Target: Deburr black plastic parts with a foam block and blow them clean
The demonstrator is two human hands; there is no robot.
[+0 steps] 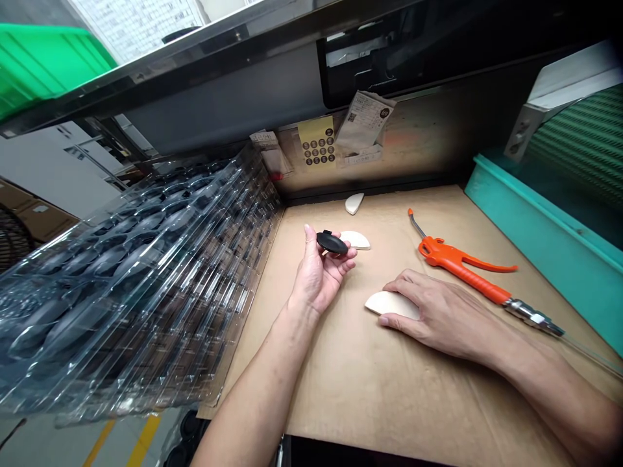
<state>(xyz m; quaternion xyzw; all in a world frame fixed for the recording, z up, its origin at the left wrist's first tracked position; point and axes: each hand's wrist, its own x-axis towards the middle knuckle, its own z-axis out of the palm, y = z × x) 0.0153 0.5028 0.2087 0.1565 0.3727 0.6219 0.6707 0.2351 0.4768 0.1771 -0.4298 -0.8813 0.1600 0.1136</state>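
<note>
My left hand [318, 272] is raised palm up over the cardboard-covered bench [389, 389], its fingertips closed on a small black oval cap [331, 242]. My right hand [433, 312] lies on the bench with its fingers curled over a cream half-moon shaped piece [387, 303]. A second cream piece [357, 240] lies just beyond the black cap, and a third [354, 203] rests near the back wall.
A tall stack of clear plastic blister trays [131, 279] holding dark parts leans at the left. An orange air blow gun [467, 269] lies to the right of my hands. A teal bin [545, 253] borders the right side. Labels hang on the back wall [341, 139].
</note>
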